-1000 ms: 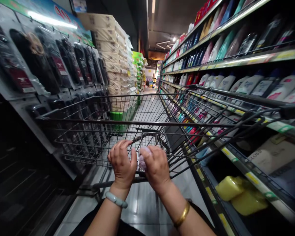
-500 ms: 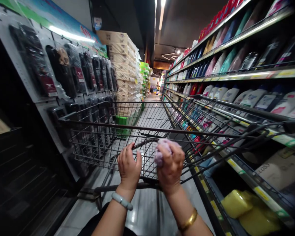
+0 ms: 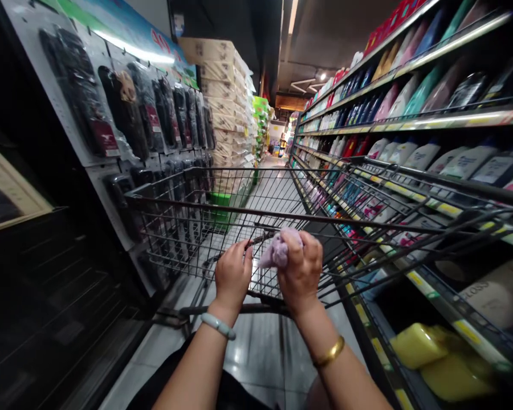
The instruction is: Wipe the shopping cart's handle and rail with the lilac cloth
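My right hand (image 3: pixel 301 270) is closed around a crumpled light purple cloth (image 3: pixel 279 250), which bunches out past the fingers on the left. Beside it, my left hand (image 3: pixel 233 273) is curled with the thumb near the fingers. A thin dark bar (image 3: pixel 263 236) shows between the left fingertips and the cloth. Whatever the left fingers close on is hidden behind them. Both hands are over the near side of a black wire shopping cart (image 3: pixel 308 217), below its long dark rim.
Shelves (image 3: pixel 453 121) of bottles (image 3: pixel 423 155) run along the right, close to the cart. Packaged dark goods (image 3: pixel 130 114) hang on a board at left. Beyond them rises a stack of wrapped beige packs (image 3: pixel 226 91). Yellow containers (image 3: pixel 419 344) sit low at right. A tiled aisle (image 3: pixel 267 188) runs ahead.
The cart and surroundings sit further right and higher in view. My left thumb has come closer to its fingers. The cloth in my right hand now sticks out more to the left.
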Available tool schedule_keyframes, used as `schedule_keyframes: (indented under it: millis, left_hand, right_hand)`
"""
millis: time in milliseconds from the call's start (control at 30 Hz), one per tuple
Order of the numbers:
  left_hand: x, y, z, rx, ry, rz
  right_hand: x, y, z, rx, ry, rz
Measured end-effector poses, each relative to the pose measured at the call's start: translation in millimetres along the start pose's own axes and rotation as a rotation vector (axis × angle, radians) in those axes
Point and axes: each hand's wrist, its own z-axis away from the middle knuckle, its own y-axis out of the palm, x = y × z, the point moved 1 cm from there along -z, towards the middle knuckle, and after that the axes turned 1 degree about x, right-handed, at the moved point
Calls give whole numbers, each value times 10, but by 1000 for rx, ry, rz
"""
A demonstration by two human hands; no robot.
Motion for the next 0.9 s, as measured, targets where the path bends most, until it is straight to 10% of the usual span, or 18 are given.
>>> schedule_keyframes:
  millis: [233, 433, 700, 900]
  left_hand:
    - [56, -13, -32, 87, -105, 37]
    - [40, 20, -54, 82, -122, 96]
    - [133, 13, -66, 110, -231, 230]
    - [97, -29, -18, 20, -165, 162]
  right_hand:
    - [101, 190, 620, 355, -231, 59]
    - [27, 201, 393, 373, -178, 103]
    - [103, 524, 962, 616, -617, 8]
    - [38, 350, 584, 563, -414, 91]
